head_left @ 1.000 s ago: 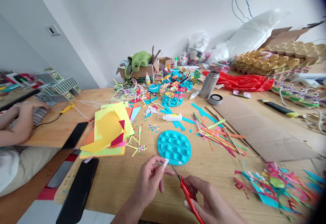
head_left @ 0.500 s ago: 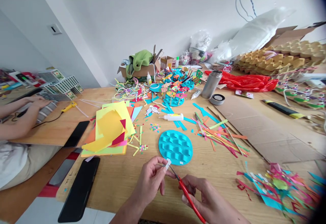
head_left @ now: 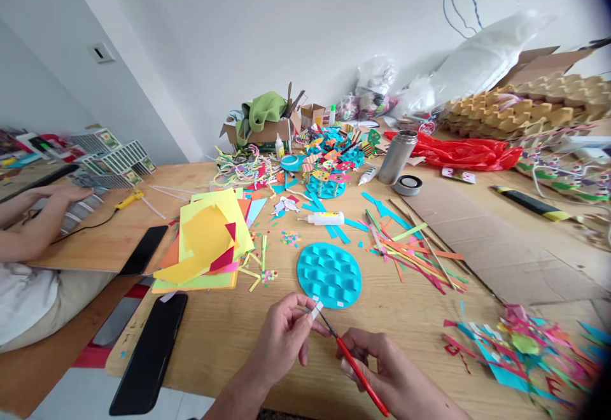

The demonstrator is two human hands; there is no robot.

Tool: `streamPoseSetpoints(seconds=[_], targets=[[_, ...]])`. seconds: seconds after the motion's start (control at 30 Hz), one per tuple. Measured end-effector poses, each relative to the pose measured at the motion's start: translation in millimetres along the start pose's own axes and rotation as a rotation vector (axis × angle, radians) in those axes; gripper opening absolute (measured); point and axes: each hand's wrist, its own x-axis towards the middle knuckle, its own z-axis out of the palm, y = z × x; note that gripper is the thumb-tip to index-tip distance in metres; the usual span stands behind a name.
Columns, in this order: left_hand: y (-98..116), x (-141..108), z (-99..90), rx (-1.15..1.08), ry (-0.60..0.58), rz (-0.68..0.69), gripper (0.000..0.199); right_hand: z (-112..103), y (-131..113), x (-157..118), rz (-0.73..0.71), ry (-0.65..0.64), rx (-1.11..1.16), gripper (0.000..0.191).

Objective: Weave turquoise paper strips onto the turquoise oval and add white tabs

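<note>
White strip is pinched in L hand, by near edge of blue oval on table. Red-handled scissors are gripped in R hand; blades, held apart from strip approx. 1 sec ago, are now brought up to it.

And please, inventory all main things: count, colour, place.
Oval disc: 1, blue, centre
Paper sheets: several, mostly yellow, left
Flat phones: 2, black, left
Paper strips: many, multicoloured, right
Plastic bottles: at least 3, white, centre
Craft pile: 1, multicoloured, back
Metal flask: 1, silver, back
Cardboard sheet: 1, brown, right
Egg trays: several, tan, right
Neighbour's arms: 2, bare, far left
Pinched paper: 1, white, front
Metal scissors: 1, red-handled, front
Left hand: 1, bare, front
Right hand: 1, bare, front
</note>
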Motion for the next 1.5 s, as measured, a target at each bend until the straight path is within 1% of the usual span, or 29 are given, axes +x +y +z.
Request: streamPoseSetpoints(seconds=[0.27, 0.47, 0.77, 0.9, 1.0, 1.1, 1.2, 1.33, 1.43, 1.5], targets=[[0, 1, -0.7, -0.037, -0.013, -0.029, 0.033, 2, -1, 0, 0.023, 0.012, 0.013, 0.034], [-1, 1, -1.9, -0.026, -0.024, -0.017, 0.033, 2, 0, 1, 0.020, 0.010, 0.026, 0.033], [-4, 4, -2.7, -0.038, -0.049, -0.017, 0.028, 3, 0, 1, 0.028, 0.016, 0.083, 0.040], [-6, 3, -2.5, -0.036, -0.055, -0.018, 0.028, 4, 4, -1, 0.018, 0.011, 0.057, 0.042], [-6, 2, -2.9, -0.031, -0.054, -0.023, 0.029, 3, 10, -3, -0.014, 0.041, -0.027, 0.042], [-6, 2, -4.3, -0.010, -0.040, -0.042, 0.030, -1, 15, -6, -0.079, 0.165, -0.205, 0.039], [-3, 2, -6.3, -0.024, 0.009, -0.043, 0.034, -6, 18, -8, -0.220, 0.290, -0.449, 0.031], [7, 3, -7.3, -0.136, 0.046, 0.037, 0.054, -10, 18, -9, -0.451, 0.402, -0.703, 0.022], [13, 5, -5.9, -0.168, 0.053, 0.102, 0.053, -10, 16, -9, -0.530, 0.457, -0.815, 0.023], [13, 6, -4.4, -0.160, 0.047, 0.105, 0.051, -10, 14, -8, -0.544, 0.459, -0.866, 0.024]])
